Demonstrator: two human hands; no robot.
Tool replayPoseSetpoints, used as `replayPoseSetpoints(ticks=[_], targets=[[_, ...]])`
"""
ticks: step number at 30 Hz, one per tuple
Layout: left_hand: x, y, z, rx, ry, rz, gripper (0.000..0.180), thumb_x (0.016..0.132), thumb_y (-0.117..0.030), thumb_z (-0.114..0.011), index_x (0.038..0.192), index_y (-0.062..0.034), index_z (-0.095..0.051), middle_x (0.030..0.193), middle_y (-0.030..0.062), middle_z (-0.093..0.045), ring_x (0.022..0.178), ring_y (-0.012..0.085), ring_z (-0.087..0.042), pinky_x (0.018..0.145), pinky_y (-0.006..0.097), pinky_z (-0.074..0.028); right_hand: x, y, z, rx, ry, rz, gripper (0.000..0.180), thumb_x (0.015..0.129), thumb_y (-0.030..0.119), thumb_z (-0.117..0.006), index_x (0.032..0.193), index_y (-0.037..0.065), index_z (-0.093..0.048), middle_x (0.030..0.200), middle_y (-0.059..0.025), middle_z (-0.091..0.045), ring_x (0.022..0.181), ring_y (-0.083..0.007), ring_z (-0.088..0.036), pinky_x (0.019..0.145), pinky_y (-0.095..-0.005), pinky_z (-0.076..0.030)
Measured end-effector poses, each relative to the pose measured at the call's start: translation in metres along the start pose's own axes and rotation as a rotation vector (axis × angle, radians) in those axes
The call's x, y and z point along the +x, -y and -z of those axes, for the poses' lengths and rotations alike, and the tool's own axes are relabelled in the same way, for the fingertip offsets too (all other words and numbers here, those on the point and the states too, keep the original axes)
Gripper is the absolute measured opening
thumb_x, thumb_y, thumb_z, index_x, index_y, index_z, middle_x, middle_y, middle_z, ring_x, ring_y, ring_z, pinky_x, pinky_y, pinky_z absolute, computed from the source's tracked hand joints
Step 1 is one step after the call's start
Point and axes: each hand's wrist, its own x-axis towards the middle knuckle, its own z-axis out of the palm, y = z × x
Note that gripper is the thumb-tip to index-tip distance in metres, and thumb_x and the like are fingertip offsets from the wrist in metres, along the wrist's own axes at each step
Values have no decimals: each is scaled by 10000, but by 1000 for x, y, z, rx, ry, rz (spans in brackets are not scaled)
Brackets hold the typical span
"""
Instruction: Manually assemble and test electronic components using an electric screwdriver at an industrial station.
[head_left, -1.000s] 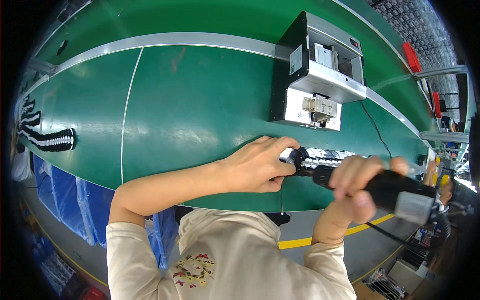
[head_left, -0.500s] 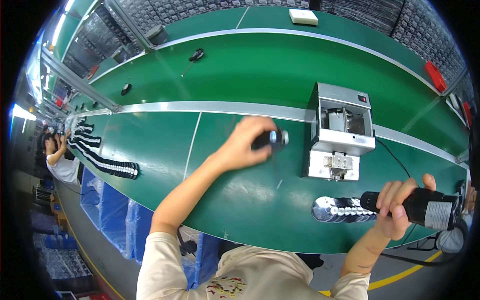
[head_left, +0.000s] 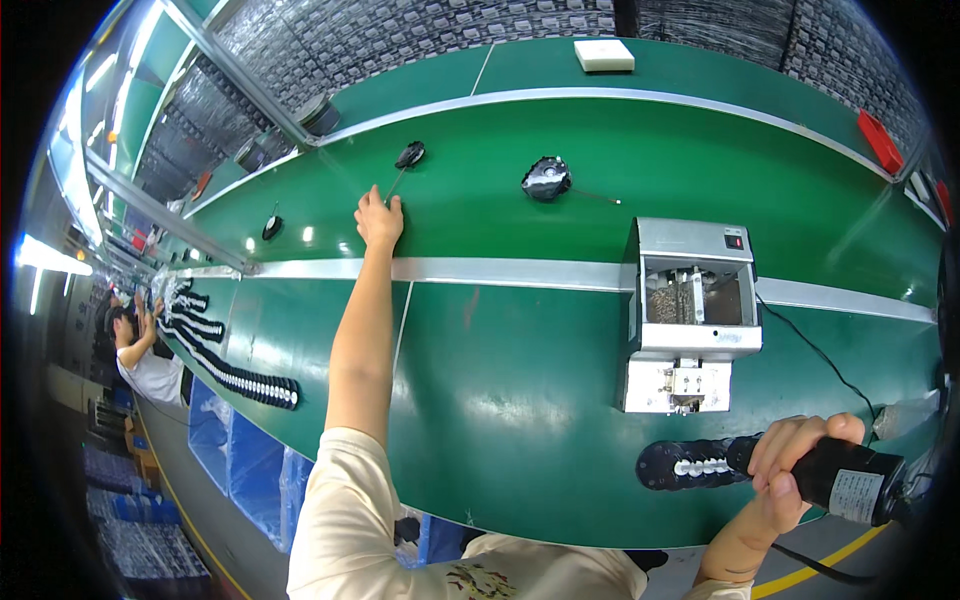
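Observation:
My left hand [head_left: 380, 218] reaches far over the green belt, thumb and fingers apart. Its fingertips are by the thin wire of a small round black part [head_left: 410, 155]. Farther right on the belt lies another round black part [head_left: 547, 180], its wire stretching to the right. My right hand [head_left: 790, 465] is wrapped round a black electric screwdriver [head_left: 858, 482], which points left. Just below its front end, a row of overlapping round black parts [head_left: 690, 465] with white centres rests on the green table.
A metal screw feeder [head_left: 695, 285] stands right of centre, its cable trailing right. A metal rail [head_left: 500, 272] divides table from belt. At left lie long rows of black parts [head_left: 250, 385], near another person [head_left: 150, 360]. A white box [head_left: 604, 56] and red bin [head_left: 878, 142] sit beyond.
My left hand has let go of the round black part, now on the belt, and moved left and away from me. My right hand keeps the screwdriver. The view has tilted up.

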Motion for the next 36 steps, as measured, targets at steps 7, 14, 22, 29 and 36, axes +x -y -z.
replayPoseSetpoints(ticks=[7,14,22,29,36], targets=[[-3,-22,16,-48,84,56,250,845,-297,-617,984,-97,-674,1075,103,-656,1015,296,-587,871,423,-472,-3,-2,-8,-17,-38,-1,561,764,67,-709,1214,46,-375,576,-16,-482,420,-121,-459,423,-266,-432],[-74,-21,93,-911,423,102,189,887,-192,-561,911,-18,-631,951,90,-690,925,179,-651,767,292,-494,-7,1,0,84,74,0,593,777,54,-693,1256,35,-344,600,-22,-490,437,-122,-467,445,-258,-433],[-180,-37,164,-1027,585,-2,120,884,-111,-573,854,-2,-613,925,105,-697,890,152,-650,768,269,-492,-10,8,-5,118,36,-55,620,770,73,-685,1284,39,-341,611,-19,-465,441,-118,-440,461,-260,-416],[-244,-64,205,-665,693,-316,133,835,-127,-670,844,5,-654,778,46,-689,657,93,-591,633,253,-479,-11,8,-3,142,72,-56,615,763,61,-681,1284,32,-355,636,-27,-474,453,-113,-432,464,-252,-417],[-228,-74,202,-609,548,-702,286,630,5,-674,855,-53,-506,1147,132,-519,1216,319,-454,1001,413,-386,-10,10,-7,134,57,-71,612,750,55,-679,1274,32,-364,639,-27,-475,455,-112,-432,463,-248,-414]])
